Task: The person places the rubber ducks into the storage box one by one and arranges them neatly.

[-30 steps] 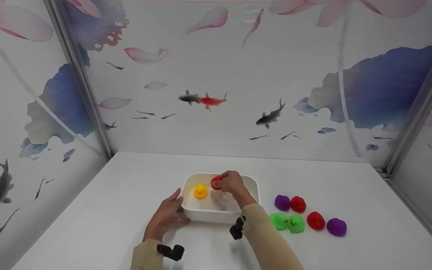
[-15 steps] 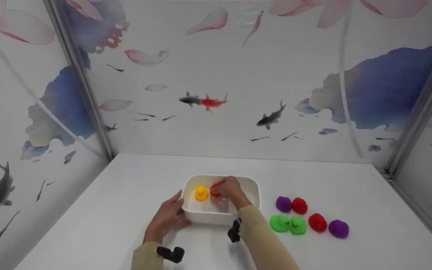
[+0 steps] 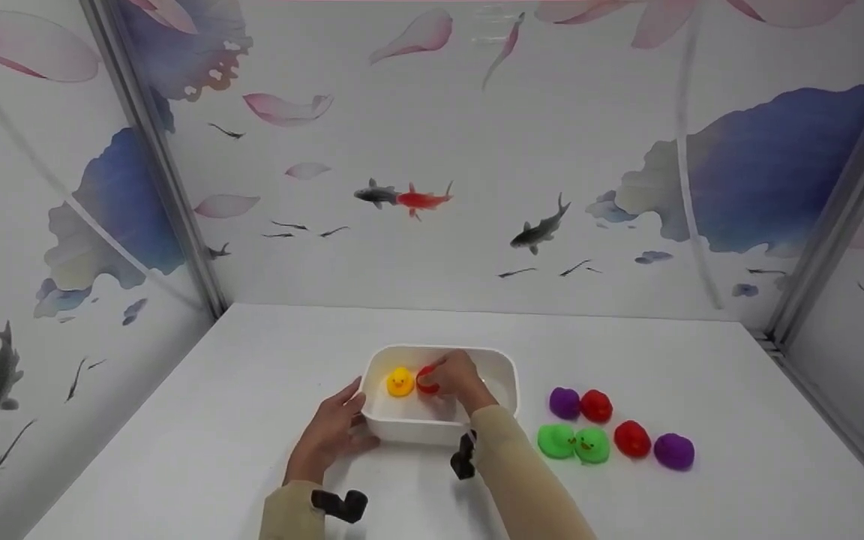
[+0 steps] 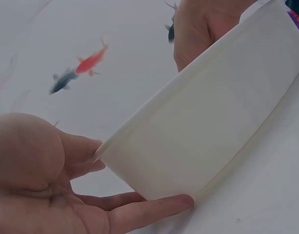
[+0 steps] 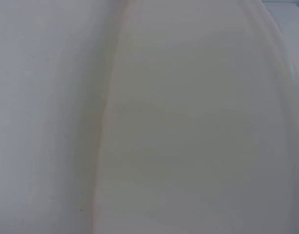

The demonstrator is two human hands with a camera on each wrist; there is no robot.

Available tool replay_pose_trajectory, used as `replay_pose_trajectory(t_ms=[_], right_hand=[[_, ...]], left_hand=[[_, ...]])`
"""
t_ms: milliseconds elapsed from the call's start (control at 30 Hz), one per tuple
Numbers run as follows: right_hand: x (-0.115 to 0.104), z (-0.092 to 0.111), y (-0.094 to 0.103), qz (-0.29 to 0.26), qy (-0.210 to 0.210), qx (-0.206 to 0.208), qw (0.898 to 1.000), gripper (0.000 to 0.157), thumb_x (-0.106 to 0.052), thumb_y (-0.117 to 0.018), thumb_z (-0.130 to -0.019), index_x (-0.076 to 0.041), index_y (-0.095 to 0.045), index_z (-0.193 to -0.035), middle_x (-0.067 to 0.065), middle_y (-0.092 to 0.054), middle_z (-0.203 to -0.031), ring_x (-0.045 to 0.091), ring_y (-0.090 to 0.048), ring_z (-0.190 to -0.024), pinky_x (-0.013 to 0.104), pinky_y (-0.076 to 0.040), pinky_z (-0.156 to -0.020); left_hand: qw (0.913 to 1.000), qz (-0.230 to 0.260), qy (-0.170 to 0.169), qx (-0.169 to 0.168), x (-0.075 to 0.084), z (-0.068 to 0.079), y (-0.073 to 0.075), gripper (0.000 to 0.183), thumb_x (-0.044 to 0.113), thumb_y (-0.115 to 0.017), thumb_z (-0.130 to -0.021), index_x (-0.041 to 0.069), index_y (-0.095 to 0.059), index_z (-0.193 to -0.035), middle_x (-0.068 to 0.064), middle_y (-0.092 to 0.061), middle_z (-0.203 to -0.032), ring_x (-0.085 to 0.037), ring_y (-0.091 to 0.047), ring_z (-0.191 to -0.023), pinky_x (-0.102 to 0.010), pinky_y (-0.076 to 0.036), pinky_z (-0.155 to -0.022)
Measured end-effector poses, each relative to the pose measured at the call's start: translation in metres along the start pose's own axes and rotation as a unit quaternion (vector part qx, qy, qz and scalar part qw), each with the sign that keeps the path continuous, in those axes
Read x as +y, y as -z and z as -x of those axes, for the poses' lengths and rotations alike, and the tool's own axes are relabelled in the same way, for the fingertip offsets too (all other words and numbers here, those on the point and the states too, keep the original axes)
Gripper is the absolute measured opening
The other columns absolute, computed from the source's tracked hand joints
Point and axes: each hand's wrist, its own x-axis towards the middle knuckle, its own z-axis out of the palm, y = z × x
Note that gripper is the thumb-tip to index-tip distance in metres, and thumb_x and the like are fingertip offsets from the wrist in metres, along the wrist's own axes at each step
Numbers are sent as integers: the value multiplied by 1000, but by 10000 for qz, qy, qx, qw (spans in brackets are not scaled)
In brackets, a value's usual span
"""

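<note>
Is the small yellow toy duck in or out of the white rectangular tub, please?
In: the yellow duck sits inside the tub, its walls around it.

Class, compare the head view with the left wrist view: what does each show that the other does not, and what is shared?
Only the head view: the yellow duck inside the white tray, the red toy held by the right hand and, in full, the loose toys on the table.

Only the left wrist view: the palm of the left hand, turned to the camera.

Both: the white tray, parts of both hands, the red painted fish and, apparently, scraps of those toys.
</note>
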Motion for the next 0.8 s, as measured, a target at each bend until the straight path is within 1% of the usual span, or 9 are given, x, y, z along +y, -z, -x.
replay_pose_trajectory(t_ms=[133,267,500,667,800], right_hand=[[-1,-2,-1,132,-12,-53,9999,23,-7,-81,-83,2,-70,-101,10,-66,-92,23,-60,-83,30,-60,-81],[-1,-4,-2,164,-28,-55,9998,24,-7,-81,-83,2,-69,-102,11,-65,-92,24,-60,-84,30,-60,-80],[-1,-5,-2,255,36,-46,9997,25,-6,-81,-83,2,-67,-102,11,-64,-92,23,-59,-81,31,-61,-81],[-2,-3,1,516,181,-186,9983,27,-10,-82,-83,2,-67,-103,11,-66,-96,23,-59,-83,34,-61,-84],[-4,-1,7,732,320,-288,9964,32,-14,-82,-83,1,-67,-108,12,-66,-104,24,-59,-89,37,-58,-90]], left_hand=[[9999,119,5,7,1,0,0,56,23,-42,-109,13,-23,-160,-30,-40,-154,-41,-53,-132,-56,-54,-98],[9999,151,19,-9,2,-1,-1,56,23,-42,-109,11,-22,-160,-30,-39,-154,-41,-52,-132,-56,-55,-97],[10000,61,2,-5,2,-2,-4,54,22,-40,-109,9,-25,-159,-32,-37,-155,-42,-53,-131,-53,-58,-92],[9999,102,8,-8,2,-2,-3,54,22,-40,-109,5,-26,-158,-33,-37,-154,-44,-51,-133,-53,-58,-92],[9999,101,8,-32,2,-2,-1,55,23,-39,-109,0,-26,-157,-34,-37,-154,-46,-47,-136,-52,-58,-92]])
